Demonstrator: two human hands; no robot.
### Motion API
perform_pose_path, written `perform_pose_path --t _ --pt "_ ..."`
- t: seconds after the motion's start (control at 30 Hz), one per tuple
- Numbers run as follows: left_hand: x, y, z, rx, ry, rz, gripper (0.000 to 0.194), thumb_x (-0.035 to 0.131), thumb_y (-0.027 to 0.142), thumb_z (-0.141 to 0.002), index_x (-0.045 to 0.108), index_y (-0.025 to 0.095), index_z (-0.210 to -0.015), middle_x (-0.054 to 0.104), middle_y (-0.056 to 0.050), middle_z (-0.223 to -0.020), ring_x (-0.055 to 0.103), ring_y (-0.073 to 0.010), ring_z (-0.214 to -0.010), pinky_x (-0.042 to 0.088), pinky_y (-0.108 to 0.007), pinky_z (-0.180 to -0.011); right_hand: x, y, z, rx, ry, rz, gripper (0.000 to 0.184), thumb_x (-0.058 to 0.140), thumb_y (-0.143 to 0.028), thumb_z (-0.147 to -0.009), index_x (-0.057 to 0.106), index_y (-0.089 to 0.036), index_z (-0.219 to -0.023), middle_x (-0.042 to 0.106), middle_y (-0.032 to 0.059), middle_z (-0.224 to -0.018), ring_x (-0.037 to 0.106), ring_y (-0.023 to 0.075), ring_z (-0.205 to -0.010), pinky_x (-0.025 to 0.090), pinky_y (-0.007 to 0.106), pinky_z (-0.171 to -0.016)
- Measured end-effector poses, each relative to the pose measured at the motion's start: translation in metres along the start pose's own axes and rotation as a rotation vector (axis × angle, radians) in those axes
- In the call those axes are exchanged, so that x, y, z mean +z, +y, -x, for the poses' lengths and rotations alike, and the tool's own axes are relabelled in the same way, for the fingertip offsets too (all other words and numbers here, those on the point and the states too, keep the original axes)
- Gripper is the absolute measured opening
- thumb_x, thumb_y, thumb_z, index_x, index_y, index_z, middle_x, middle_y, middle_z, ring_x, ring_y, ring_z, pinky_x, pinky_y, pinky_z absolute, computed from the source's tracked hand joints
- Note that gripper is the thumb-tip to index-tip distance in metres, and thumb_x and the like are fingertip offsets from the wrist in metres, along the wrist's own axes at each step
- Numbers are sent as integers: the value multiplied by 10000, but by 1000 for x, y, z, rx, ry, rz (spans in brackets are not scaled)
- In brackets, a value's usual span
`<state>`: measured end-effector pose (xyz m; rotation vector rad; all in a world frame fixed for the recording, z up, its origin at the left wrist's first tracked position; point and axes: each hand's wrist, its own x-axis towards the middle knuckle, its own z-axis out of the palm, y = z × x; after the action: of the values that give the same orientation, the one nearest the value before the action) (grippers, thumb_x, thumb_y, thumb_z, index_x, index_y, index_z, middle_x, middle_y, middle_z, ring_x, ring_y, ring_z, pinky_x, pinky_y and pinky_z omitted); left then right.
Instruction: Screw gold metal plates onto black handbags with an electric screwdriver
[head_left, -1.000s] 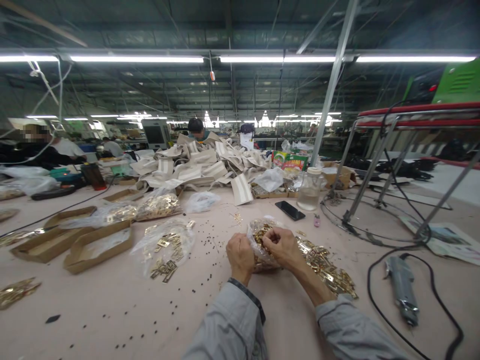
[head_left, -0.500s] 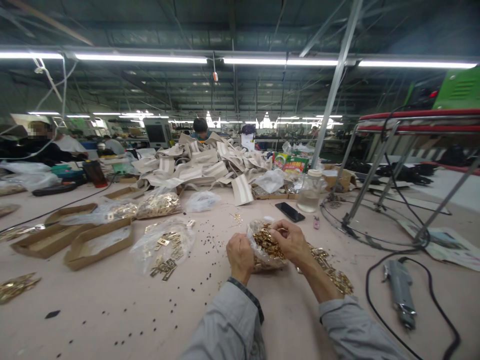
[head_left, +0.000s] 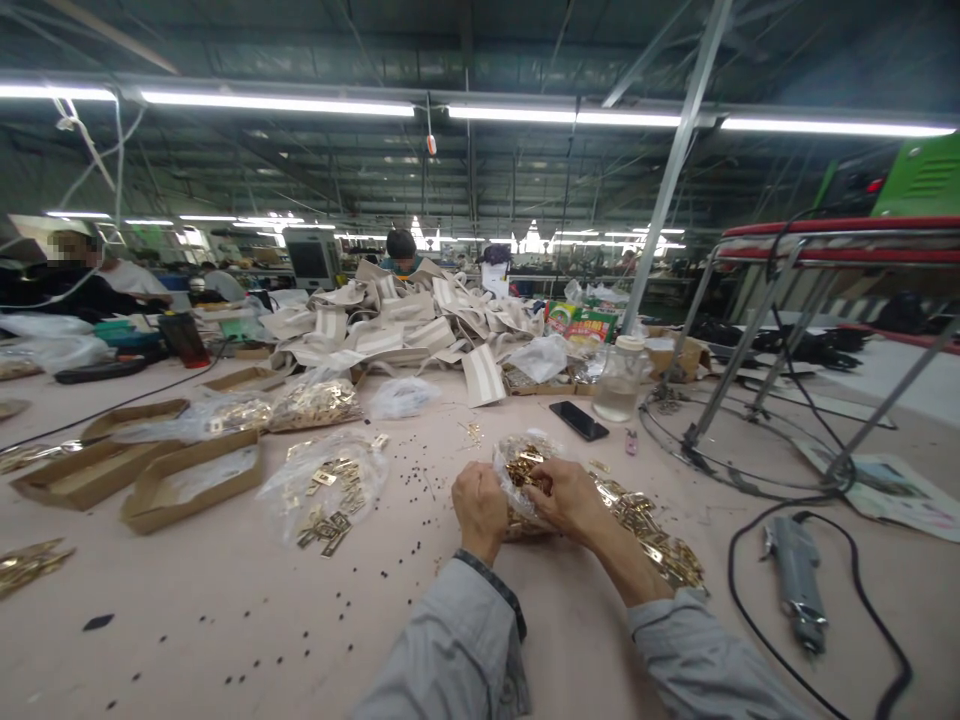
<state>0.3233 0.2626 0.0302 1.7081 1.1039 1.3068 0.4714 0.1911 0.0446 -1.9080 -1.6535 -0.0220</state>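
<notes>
A clear plastic bag (head_left: pixel 517 448) full of small gold metal pieces (head_left: pixel 525 462) stands with its mouth open on the table in front of me. My left hand (head_left: pixel 480 508) is closed in a fist on the bag's left side, gripping the plastic. From the right, my right hand (head_left: pixel 576 498) reaches into the bag's mouth, fingers curled and pressed together among the pieces. Whatever those fingertips hold is hidden. Beside my right forearm lies a loose pile of gold metal plates (head_left: pixel 652 535).
Left of the bag lie another plastic bag of gold plates (head_left: pixel 330 490) and cardboard trays (head_left: pixel 195 480). A phone (head_left: pixel 579 420) and a glass jar (head_left: pixel 616 385) stand beyond. An electric screwdriver (head_left: pixel 796 580) with its cord and a red-topped stool (head_left: pixel 840 240) are on the right.
My right hand has moved slightly left and down, its fingers deeper in the bag's mouth. My left hand keeps its grip on the bag. The view has shifted slightly.
</notes>
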Motion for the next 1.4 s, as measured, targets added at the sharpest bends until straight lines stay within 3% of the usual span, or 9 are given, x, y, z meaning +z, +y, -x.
perform_pose_path --t 0.23,0.4,0.53,0.63,0.77,0.97,1.1,1.23,1.4 --pt "1 -1 0 0 18 -13 330 411 239 -851 440 237 -523 566 -50 -614 495 -192 -628 323 -335 -650 -4 -7 0 -5 45 -246 116 682 -243 -816 665 -196 -711 596 -20 -638 512 133 -616 363 255 -618" --pt "1 -2 -1 -5 16 4 316 427 253 -836 428 241 -521 544 -39 -595 483 -192 -616 313 -335 -633 -43 14 -1 46 43 -526 274 714 -433 -860 677 -173 -780 574 -29 -643 459 113 -581 343 239 -551" --pt "2 -3 -1 -22 10 42 296 435 273 -817 422 243 -524 525 -34 -591 470 -195 -617 301 -342 -640 -91 54 6 71 -14 -381 336 722 -478 -848 709 -157 -751 636 3 -662 533 134 -622 390 245 -578" --pt "2 -3 -2 -21 7 59 295 439 272 -808 411 242 -515 521 -30 -591 467 -195 -621 287 -345 -637 -105 71 10 146 168 -167 354 677 -486 -873 769 -154 -791 728 67 -769 628 187 -715 477 287 -678" --pt "1 -3 -2 -23 8 48 310 434 264 -814 409 239 -506 523 -29 -591 471 -191 -618 285 -345 -634 -82 53 6 152 375 -180 268 670 -412 -871 788 -172 -869 752 67 -812 647 188 -704 502 294 -682" --pt "2 -5 -2 -1 20 -2 324 412 244 -841 438 242 -518 550 -45 -606 486 -195 -619 307 -338 -631 -17 -5 -1 -30 226 -335 158 708 -301 -852 781 -188 -935 720 28 -758 622 156 -635 494 272 -646" --pt "3 -5 -1 8 20 -12 313 408 233 -848 447 244 -538 578 -58 -638 508 -198 -641 332 -339 -658 15 -16 -10 -152 247 -247 89 702 -224 -837 754 -200 -905 678 30 -778 587 164 -672 468 283 -669" --pt "2 -5 0 3 22 -20 318 402 227 -853 438 245 -537 580 -62 -638 502 -199 -640 325 -340 -656 22 -13 -16 -215 277 -265 144 632 -232 -900 725 -197 -796 661 54 -794 599 195 -778 464 311 -747" --pt "2 -4 -1 -9 34 -27 324 409 232 -854 419 241 -531 566 -48 -622 497 -194 -633 310 -337 -647 -2 -1 -13 57 112 -648 220 716 -395 -865 746 -176 -867 678 31 -738 573 158 -651 445 280 -630"
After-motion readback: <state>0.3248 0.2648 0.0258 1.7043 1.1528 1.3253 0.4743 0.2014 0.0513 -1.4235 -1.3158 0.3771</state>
